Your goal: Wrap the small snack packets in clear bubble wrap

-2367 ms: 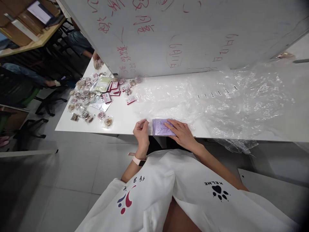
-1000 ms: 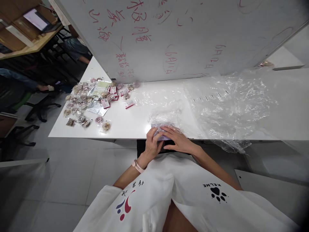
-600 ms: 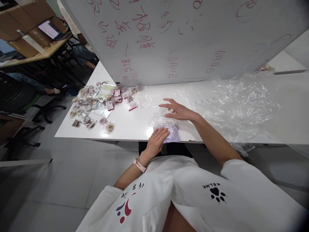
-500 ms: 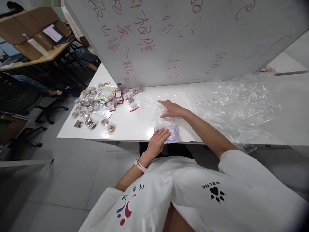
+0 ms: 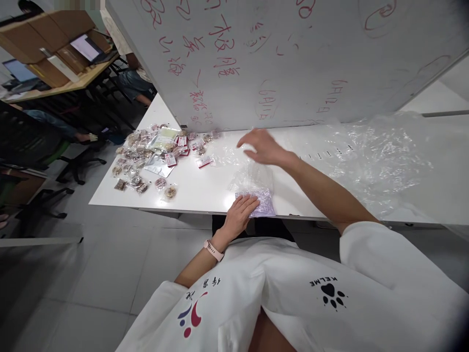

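My left hand (image 5: 240, 212) lies flat, fingers stretched out, on a purple packet (image 5: 264, 205) in clear wrapping at the table's front edge. Clear plastic film (image 5: 247, 178) spreads from the packet toward the back of the table. Above this film is my right hand (image 5: 262, 146), slightly blurred, with thumb and fingers apart and nothing visible between them. Whether its fingertips touch the plastic is hard to tell.
Small packaged items (image 5: 137, 151) lie heaped on the left of the white table (image 5: 205, 190), some with red-and-white labels. Crumpled clear plastic (image 5: 384, 161) covers part of the right side. A whiteboard (image 5: 278, 63) stands behind. People sit near a desk (image 5: 80, 80) at far left.
My right hand has lifted off the clear film and moved back and slightly right. My left hand stays on the purple packet.
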The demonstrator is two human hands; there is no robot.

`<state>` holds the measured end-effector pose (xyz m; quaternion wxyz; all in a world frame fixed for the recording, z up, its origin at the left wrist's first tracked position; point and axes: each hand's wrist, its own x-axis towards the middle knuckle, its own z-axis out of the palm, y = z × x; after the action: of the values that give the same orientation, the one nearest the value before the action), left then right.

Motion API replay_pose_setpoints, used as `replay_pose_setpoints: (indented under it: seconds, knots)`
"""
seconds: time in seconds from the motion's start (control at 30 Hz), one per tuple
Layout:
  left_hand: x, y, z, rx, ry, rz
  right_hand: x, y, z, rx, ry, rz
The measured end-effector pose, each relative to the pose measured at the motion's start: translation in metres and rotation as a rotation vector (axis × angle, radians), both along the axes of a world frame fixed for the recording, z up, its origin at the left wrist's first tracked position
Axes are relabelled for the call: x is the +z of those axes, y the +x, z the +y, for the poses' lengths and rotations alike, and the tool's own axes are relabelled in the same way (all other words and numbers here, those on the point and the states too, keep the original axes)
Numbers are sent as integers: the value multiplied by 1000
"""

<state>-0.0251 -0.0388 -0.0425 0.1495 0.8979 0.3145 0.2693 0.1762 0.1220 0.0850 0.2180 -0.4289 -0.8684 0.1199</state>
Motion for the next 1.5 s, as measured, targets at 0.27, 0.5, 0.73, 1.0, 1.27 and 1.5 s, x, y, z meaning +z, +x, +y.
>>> replay_pose_setpoints:
  seconds: [0.27, 0.5, 0.73, 1.0, 1.27, 1.5]
  knots:
    - [0, 2, -4, 28, 8, 28, -33, -30, 23, 266, -309, -219]
    - [2, 3, -2, 8, -4, -4, -15, 52, 27, -266, -166, -70]
    - [46, -2, 17, 32, -276, 0, -23, 56, -117, 263, -452, 112]
    - [81, 16, 115, 30, -738, 75, -99, 27, -146, -490, -357, 469]
    - [56, 44, 125, 353, -465, 64, -111, 21, -145, -873, -6, 183]
    - [44, 43, 108, 265, -669, -185, -96, 47, -69, -844, -424, 551]
